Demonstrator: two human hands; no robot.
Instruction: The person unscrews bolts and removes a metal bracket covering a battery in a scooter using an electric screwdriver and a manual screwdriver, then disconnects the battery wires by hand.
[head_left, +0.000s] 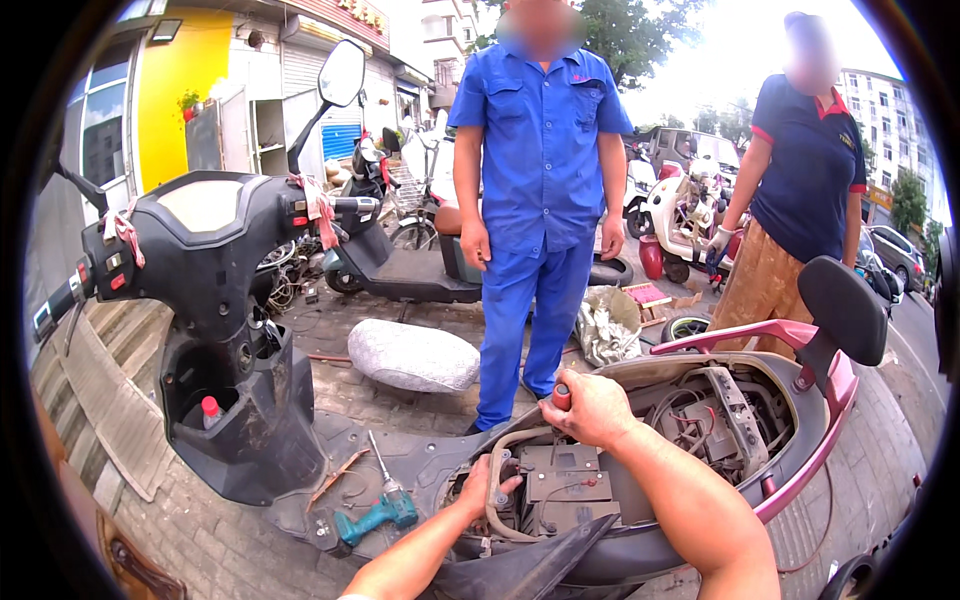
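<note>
My right hand [597, 410] is closed around a red-handled tool [562, 397], likely a screwdriver, at the far rim of an electric scooter's open seat compartment. Its shaft is hidden. On the compartment's left side, my left hand [484, 487] reaches in beside a bent metal frame bar [494, 490]; its fingers are stretched out and partly behind the bar. Between the hands sit grey block-shaped batteries [568, 484] with thin wires. A teal cordless drill [378, 515] with a long bit lies on the footboard [345, 450], left of my left hand.
A person in blue workwear [545, 150] stands just across the scooter, and another in a dark shirt [810, 165] at the right. A removed seat [413, 356] lies on the paving. The scooter's backrest [842, 308] rises at the right, and its handlebar [200, 215] at the left.
</note>
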